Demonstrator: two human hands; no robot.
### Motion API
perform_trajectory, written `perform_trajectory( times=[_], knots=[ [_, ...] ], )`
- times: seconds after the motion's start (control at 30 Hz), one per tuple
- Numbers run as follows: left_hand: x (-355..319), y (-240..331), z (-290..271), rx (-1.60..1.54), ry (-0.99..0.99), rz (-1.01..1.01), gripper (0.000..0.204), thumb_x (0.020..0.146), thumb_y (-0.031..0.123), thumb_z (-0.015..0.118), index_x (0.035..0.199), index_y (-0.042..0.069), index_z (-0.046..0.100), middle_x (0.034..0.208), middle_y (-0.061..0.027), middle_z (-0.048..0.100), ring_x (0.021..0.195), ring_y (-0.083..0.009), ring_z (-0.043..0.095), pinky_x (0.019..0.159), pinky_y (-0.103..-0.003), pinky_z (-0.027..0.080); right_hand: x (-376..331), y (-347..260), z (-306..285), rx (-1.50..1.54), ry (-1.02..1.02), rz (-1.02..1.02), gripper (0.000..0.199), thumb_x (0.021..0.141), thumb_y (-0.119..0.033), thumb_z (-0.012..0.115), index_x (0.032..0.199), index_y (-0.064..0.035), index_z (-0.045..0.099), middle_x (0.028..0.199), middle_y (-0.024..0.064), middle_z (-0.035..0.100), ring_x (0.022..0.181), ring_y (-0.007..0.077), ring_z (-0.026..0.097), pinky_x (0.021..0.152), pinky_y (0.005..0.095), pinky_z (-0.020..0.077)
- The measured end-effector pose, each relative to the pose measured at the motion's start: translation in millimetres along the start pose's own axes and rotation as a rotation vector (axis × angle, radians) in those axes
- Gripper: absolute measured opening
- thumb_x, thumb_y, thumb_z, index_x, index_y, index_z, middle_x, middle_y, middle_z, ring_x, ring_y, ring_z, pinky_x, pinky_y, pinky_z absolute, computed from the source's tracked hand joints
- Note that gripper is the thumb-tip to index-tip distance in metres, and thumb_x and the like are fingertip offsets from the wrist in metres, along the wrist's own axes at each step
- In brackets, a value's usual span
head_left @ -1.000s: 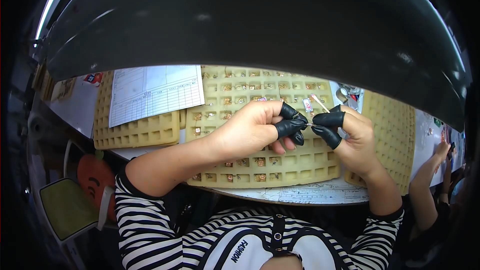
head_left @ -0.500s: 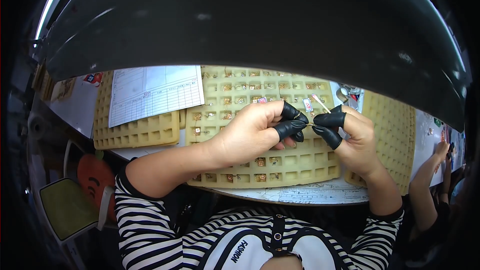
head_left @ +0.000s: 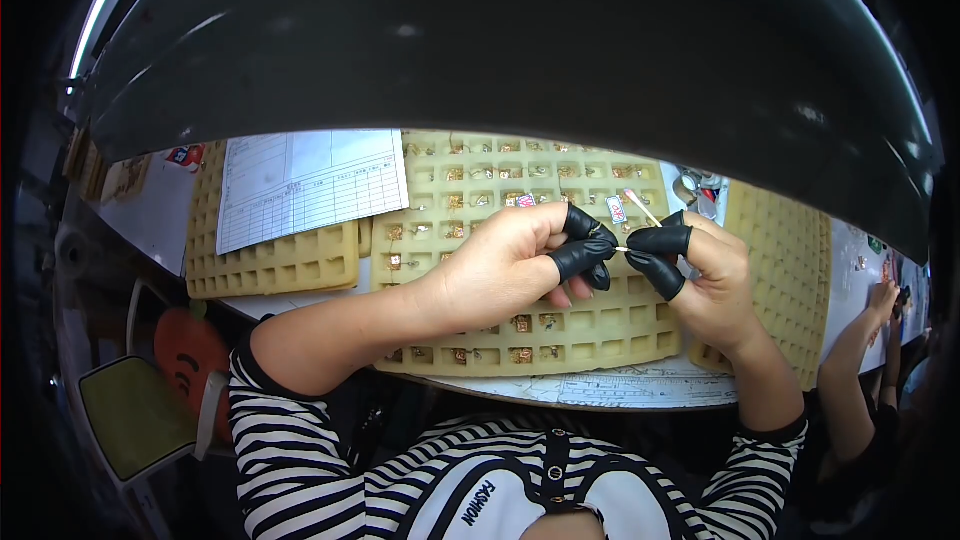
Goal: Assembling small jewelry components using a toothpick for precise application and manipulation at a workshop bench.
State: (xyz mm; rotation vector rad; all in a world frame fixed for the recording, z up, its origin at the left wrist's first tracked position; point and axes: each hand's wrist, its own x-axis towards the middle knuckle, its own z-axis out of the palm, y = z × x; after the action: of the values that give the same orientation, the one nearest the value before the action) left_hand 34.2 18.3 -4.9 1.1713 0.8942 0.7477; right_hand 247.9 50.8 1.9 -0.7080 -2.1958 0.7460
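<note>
Left hand: pinching a tiny piece, middle of the frame.
Right hand: pinching a thin stick.
Yellow grid tray: under both.

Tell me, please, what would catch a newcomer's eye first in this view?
Probably the two hands meeting at centre: the left hand and right hand, with black finger cots, pinch a thin pale stick. Beneath them lies a yellow gridded tray holding small gold pieces, with a printed sheet on another tray to the left.

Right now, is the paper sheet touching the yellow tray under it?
Touching. The head view shows the paper sheet lying flat on the left yellow tray, its lower edge resting on the grid with no gap.
</note>
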Motion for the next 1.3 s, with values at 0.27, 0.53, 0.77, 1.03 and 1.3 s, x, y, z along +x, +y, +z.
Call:
perform_trajectory(
  times=[0.27,0.53,0.77,1.03,1.3],
  knots=[
    [-0.5,2.8,-0.6,-0.167,-0.109,-0.117,0.015,0.091,0.004,0.042,0.102,-0.001,0.052,0.092,-0.0136,0.063,0.080,-0.0181,0.064,0.069,-0.027,0.054,-1.5,0.5,1.2,0.010,0.002,-0.011,0.016,0.073,0.005,0.063,0.088,0.0015,0.064,0.067,0.0065,0.054,0.055,0.0129,0.050,0.048,0.0249,0.0383],
    [3.1,-4.5,-2.4,-0.209,-0.163,-0.193,0.018,0.092,0.005,0.044,0.105,-0.002,0.053,0.095,-0.0125,0.062,0.085,-0.0187,0.064,0.071,-0.028,0.055,-2.3,3.2,5.0,0.011,0.003,-0.002,0.017,0.071,0.004,0.063,0.088,-0.0002,0.065,0.064,0.0057,0.052,0.052,0.0138,0.047,0.046,0.0268,0.0357],
    [2.9,-1.3,0.0,-0.209,-0.136,-0.165,0.018,0.089,0.011,0.053,0.103,0.000,0.054,0.094,-0.0118,0.064,0.084,-0.0174,0.064,0.070,-0.027,0.054,-2.0,2.7,4.8,0.013,-0.013,0.025,0.017,0.072,0.004,0.062,0.088,0.0000,0.065,0.065,0.0055,0.053,0.053,0.0126,0.048,0.047,0.0253,0.0369],
    [2.5,-2.6,-2.4,-0.160,-0.103,-0.189,0.017,0.092,0.014,0.049,0.099,0.001,0.057,0.088,-0.0129,0.065,0.073,-0.0165,0.065,0.065,-0.026,0.053,-1.6,0.4,3.3,0.078,-0.035,0.108,0.014,0.075,0.003,0.061,0.089,0.0013,0.063,0.071,0.0063,0.057,0.059,0.0116,0.051,0.050,0.0238,0.0392],
    [1.7,-2.3,-2.6,-0.146,-0.115,-0.160,0.019,0.092,0.015,0.048,0.100,0.000,0.057,0.089,-0.0130,0.065,0.073,-0.0159,0.064,0.065,-0.026,0.053,-2.7,0.4,2.8,0.139,-0.022,0.179,0.013,0.076,0.001,0.061,0.088,0.0005,0.063,0.069,0.0057,0.056,0.058,0.0119,0.047,0.052,0.0252,0.0377]
  ],
)
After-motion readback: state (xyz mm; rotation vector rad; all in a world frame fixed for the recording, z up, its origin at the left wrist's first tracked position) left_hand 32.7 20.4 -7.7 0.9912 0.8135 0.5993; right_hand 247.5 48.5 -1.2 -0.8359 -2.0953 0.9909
